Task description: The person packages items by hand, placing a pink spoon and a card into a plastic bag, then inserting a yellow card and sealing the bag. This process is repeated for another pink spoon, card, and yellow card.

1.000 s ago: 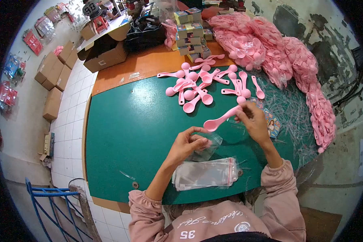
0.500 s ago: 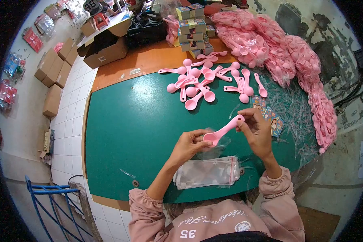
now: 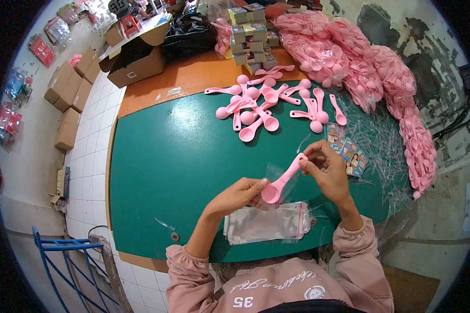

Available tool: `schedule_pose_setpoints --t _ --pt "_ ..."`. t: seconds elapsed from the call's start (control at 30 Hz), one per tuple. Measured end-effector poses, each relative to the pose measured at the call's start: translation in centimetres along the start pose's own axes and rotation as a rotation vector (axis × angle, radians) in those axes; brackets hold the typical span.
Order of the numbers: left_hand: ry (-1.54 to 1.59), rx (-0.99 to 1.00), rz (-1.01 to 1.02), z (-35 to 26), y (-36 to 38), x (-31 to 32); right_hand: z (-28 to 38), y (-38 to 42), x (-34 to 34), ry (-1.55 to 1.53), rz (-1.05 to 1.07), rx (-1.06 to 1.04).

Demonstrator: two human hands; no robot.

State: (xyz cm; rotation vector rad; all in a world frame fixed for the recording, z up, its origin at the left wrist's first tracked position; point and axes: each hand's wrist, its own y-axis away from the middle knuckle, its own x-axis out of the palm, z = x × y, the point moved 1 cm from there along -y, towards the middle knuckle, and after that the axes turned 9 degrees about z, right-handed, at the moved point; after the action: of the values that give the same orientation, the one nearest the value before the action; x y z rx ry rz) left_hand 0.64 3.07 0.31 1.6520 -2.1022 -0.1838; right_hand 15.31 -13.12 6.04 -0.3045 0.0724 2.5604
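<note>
A pink measuring spoon (image 3: 281,185) slants between my two hands, its round bowl low and to the left. My right hand (image 3: 326,168) pinches the end of its handle. Beside the bowl, my left hand (image 3: 241,195) is closed on a clear plastic bag (image 3: 273,173), which lies behind and around the spoon; some of its fingers are hidden. Just below them a stack of clear plastic bags (image 3: 266,223) rests on the green tabletop (image 3: 162,172). Printed cards (image 3: 354,157) lie to the right of my right hand.
Loose pink spoons (image 3: 256,107) are heaped toward the far side. Bulging bags of pink spoons (image 3: 350,62) line the right edge, with clear plastic strips (image 3: 381,151) scattered beside them. Bundled card stacks (image 3: 248,39) and an open carton (image 3: 136,68) stand at the back.
The spoon has tilted steeper and its bowl has moved down. My right hand has shifted slightly left, and the clear bag now shows more around the spoon.
</note>
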Motion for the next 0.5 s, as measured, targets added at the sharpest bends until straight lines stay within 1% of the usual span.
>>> schedule_pose_setpoints --t 0.03,0.1,0.13,0.2,0.23,0.3,0.33,0.37,0.4,0.43,0.5 --pt "-0.001 0.001 0.004 -0.2 -0.1 0.2 0.2 0.1 0.1 0.002 -0.004 0.000" --pt "0.035 0.152 0.029 -0.4 -0.1 0.5 0.6 0.3 0.6 -0.023 -0.044 -0.024" --pt "0.034 0.152 0.029 -0.4 -0.2 0.6 0.4 0.4 0.7 -0.023 -0.045 -0.025" --pt "0.063 0.202 -0.003 -0.4 -0.3 0.6 -0.2 0.3 1.0 -0.042 0.051 -0.090" --pt "0.061 0.201 -0.001 -0.6 -0.3 0.8 0.0 0.3 1.0 -0.042 0.048 -0.091" --pt "0.210 0.250 -0.107 -1.3 -0.1 1.5 0.8 0.4 1.3 0.303 0.164 -0.337" --pt "0.213 0.252 -0.101 -1.5 -0.1 1.7 0.4 0.8 1.7 0.252 0.225 -0.303" --pt "0.152 0.267 -0.134 -1.9 0.0 1.8 0.4 1.2 2.1 0.257 0.221 -0.298" --pt "0.087 0.284 -0.168 -2.1 0.0 1.7 0.5 1.4 2.7 0.294 0.253 -0.346" --pt "0.085 0.285 -0.161 -2.1 0.0 1.6 0.6 1.6 2.9 0.330 0.283 -0.396" --pt "0.184 0.325 -0.165 -1.9 -0.1 1.5 1.0 1.6 1.2 0.289 0.304 -0.384"
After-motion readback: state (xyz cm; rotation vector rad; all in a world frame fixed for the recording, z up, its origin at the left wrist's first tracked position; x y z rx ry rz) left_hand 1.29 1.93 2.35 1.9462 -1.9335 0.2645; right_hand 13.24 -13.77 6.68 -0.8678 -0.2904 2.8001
